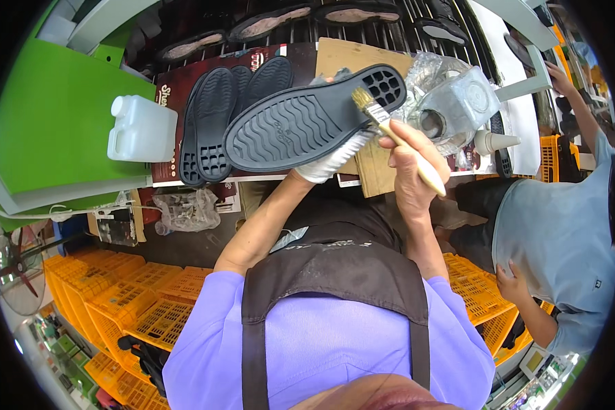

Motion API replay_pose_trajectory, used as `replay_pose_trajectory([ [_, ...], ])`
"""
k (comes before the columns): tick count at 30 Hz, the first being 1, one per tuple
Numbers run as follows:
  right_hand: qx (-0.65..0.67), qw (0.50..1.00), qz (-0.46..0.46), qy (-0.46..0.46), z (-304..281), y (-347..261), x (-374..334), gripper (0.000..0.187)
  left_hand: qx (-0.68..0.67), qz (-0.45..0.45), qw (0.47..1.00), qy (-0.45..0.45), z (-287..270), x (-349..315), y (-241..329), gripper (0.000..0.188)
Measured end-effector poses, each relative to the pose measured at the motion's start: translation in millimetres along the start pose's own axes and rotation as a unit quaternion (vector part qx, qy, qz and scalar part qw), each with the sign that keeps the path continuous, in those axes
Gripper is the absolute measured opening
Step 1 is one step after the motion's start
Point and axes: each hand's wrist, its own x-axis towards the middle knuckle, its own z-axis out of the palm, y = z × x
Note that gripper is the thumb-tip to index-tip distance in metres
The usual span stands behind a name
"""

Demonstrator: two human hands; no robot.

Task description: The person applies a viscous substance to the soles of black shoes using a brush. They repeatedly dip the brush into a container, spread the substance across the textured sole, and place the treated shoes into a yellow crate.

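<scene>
Two hands, one sole: I have a dark grey shoe sole [287, 130] held up between them, tread side toward my camera, rounded toe at its left end and the open-celled heel at its right.
Sole's long axis: it slants, toe low on the left, heel higher and farther from the body on the right.
Left hand [333, 160]: in a white glove or wrap, it supports the sole from underneath, coming in at the near edge around the waist; I take its fingers to be grasping the sole, though most of them are hidden from me.
Right hand [420, 154]: nearer the heel than the toe, just below and right of it, fingers pinched around a flat paintbrush [374, 111].
Brush to sole: for me everything turns on this. The bristles [361, 97] point up and left, over the sole where waist meets heel cells, with the handle running down and right, across the sole's axis. They overlap the tread from my angle; I cannot tell whether they touch.
Loose soles [215, 109]: a cluster left of the held sole, partly covered by it.
White jug [147, 131]: farther left of the sole, past that cluster.
Clear square container [466, 101]: right of the sole's heel, with crumpled clear plastic [427, 68] between.
White cone-tipped cap [497, 142]: right of the sole too, nearer the body than that container.
</scene>
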Motion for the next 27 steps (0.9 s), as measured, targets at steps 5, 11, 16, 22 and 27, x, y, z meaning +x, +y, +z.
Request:
replay_pose_trajectory([
  [5, -0.029, 0.998, -0.043, -0.019, 15.8, -1.0, 6.5, 0.030, -0.045, -0.038, 0.998, -0.005, -0.8, -6.9, -1.6, 0.071],
  [11, -0.019, 0.998, -0.059, -0.028, 30.8, 3.8, 5.2, 0.029, -0.085, -0.030, 0.995, 0.029, 0.7, -11.3, -8.8, 0.080],
  [16, 0.012, 0.999, -0.019, -0.042, 41.4, 0.5, -0.8, 0.027, -0.300, -0.059, 0.952, 0.024, -0.1, -13.8, -7.7, 0.074],
  [22, 0.029, 0.997, 0.016, -0.074, 50.6, -0.9, -6.4, 0.032, -0.450, -0.053, 0.891, 0.016, 2.4, -16.2, -24.4, 0.052],
  [27, 0.015, 0.993, 0.003, -0.118, 54.3, -3.3, -8.6, 0.037, -0.500, -0.147, 0.853, -0.016, -2.9, -17.2, -29.5, 0.046],
])
